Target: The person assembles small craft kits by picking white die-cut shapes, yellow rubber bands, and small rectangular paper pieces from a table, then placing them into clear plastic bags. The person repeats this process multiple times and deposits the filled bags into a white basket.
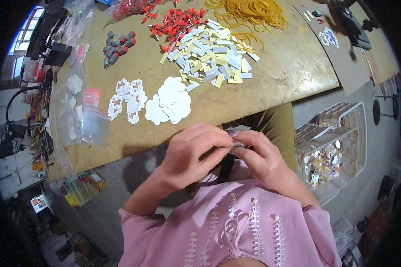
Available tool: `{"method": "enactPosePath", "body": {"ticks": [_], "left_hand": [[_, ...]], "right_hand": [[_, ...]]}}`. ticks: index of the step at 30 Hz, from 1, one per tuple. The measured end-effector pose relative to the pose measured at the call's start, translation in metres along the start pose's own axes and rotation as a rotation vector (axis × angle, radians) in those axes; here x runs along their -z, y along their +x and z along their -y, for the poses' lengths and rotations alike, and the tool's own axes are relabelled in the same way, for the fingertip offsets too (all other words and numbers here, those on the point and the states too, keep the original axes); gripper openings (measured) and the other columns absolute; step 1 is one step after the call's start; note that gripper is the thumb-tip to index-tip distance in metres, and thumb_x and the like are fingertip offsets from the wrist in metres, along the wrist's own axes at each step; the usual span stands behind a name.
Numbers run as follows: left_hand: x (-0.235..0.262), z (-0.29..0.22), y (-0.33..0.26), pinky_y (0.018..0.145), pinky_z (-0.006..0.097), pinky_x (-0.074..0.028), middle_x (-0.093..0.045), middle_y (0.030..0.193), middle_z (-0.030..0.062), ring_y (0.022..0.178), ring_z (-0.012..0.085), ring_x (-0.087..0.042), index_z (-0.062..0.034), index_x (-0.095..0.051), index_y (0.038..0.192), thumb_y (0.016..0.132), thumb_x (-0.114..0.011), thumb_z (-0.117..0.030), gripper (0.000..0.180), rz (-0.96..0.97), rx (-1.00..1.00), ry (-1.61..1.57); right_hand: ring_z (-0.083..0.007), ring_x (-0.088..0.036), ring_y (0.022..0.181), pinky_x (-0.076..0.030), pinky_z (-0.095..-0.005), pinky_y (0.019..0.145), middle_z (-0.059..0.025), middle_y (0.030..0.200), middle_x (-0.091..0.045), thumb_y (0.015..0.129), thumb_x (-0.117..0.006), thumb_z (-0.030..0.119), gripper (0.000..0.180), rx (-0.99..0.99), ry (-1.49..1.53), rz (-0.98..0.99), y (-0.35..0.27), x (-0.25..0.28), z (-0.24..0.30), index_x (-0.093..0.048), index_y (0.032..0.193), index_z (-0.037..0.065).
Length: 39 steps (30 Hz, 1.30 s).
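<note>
My left hand (195,149) and my right hand (259,153) meet just off the table's front edge, above my lap. Between their fingertips they pinch a small piece of clear, shiny plastic (239,139), which looks like a little bag; my fingers cover most of it, and what is inside cannot be made out. Nearest to my left hand on the table lies a pile of white scalloped cards (171,101). Beside it, further left, are white cut-outs with a small brown print (128,99). Clear bags with a red strip (93,111) lie at the table's left.
At the back of the table (294,71) are yellow and pale grey strips (214,55), red pieces with metal pins (176,24), grey-and-red pieces (118,46) and yellow rubber bands (256,15). A white plastic basket (364,129) holding small packed items stands on the floor at right.
</note>
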<state>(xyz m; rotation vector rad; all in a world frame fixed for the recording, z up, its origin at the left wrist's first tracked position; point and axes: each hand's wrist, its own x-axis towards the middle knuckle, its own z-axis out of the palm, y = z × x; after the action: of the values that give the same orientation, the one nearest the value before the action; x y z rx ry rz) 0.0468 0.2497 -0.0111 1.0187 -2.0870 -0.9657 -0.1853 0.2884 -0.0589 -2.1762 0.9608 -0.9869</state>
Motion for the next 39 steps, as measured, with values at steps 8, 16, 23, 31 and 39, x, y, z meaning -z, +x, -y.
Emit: {"method": "enactPosePath", "body": {"ticks": [8, 16, 23, 31, 39], "left_hand": [[-0.008, 0.003, -0.010, 0.072, 0.034, -0.056, -0.072, 0.095, 0.0082, 0.081, 0.0237, -0.070, -0.0072, -0.073, 0.098, 0.083, -0.082, 0.002, 0.019, -0.202, 0.023, 0.084], [0.016, 0.003, 0.033, 0.069, 0.036, -0.054, -0.069, 0.087, 0.0101, 0.075, 0.0240, -0.066, -0.0020, -0.075, 0.096, 0.086, -0.078, 0.003, 0.012, -0.175, 0.143, 0.136], [0.020, 0.042, 0.128, 0.075, 0.037, -0.055, -0.068, 0.091, 0.0115, 0.083, 0.0251, -0.067, -0.0018, -0.075, 0.106, 0.093, -0.073, -0.008, 0.015, -0.121, -0.254, 0.508], [0.022, 0.059, 0.215, 0.086, 0.041, -0.055, -0.069, 0.100, 0.0159, 0.096, 0.0280, -0.068, -0.0003, -0.072, 0.109, 0.084, -0.079, -0.028, 0.038, 0.092, 0.158, 0.468], [0.022, 0.069, 0.241, 0.066, 0.033, -0.053, -0.070, 0.077, 0.0062, 0.071, 0.0140, -0.064, 0.0005, -0.074, 0.092, 0.082, -0.082, -0.026, 0.030, 0.339, 0.311, 0.488]], "right_hand": [[-0.0396, -0.066, 0.118, -0.057, -0.0464, 0.099, -0.0225, 0.126, -0.065, 0.087, -0.073, 0.004, 0.024, 0.007, -0.014, 0.008, -0.004, 0.005, 0.001, -0.069, 0.109, -0.006], [-0.0347, -0.066, 0.110, -0.054, -0.0461, 0.102, -0.0136, 0.117, -0.068, 0.083, -0.068, 0.011, 0.025, 0.026, -0.153, 0.024, -0.019, -0.003, -0.013, -0.069, 0.107, 0.001], [-0.0343, -0.065, 0.113, -0.053, -0.0446, 0.100, -0.0126, 0.115, -0.067, 0.083, -0.067, 0.012, 0.026, -0.003, -0.134, 0.026, -0.031, -0.007, -0.021, -0.068, 0.107, 0.002], [-0.0341, -0.065, 0.112, -0.053, -0.0475, 0.106, -0.0139, 0.115, -0.067, 0.084, -0.066, 0.011, 0.023, -0.036, -0.103, 0.007, -0.039, -0.001, -0.028, -0.067, 0.105, 0.001], [-0.0332, -0.064, 0.111, -0.052, -0.0483, 0.108, -0.0146, 0.113, -0.066, 0.085, -0.065, 0.010, 0.021, -0.045, -0.083, -0.015, -0.044, 0.000, -0.036, -0.066, 0.104, 0.001]]}}
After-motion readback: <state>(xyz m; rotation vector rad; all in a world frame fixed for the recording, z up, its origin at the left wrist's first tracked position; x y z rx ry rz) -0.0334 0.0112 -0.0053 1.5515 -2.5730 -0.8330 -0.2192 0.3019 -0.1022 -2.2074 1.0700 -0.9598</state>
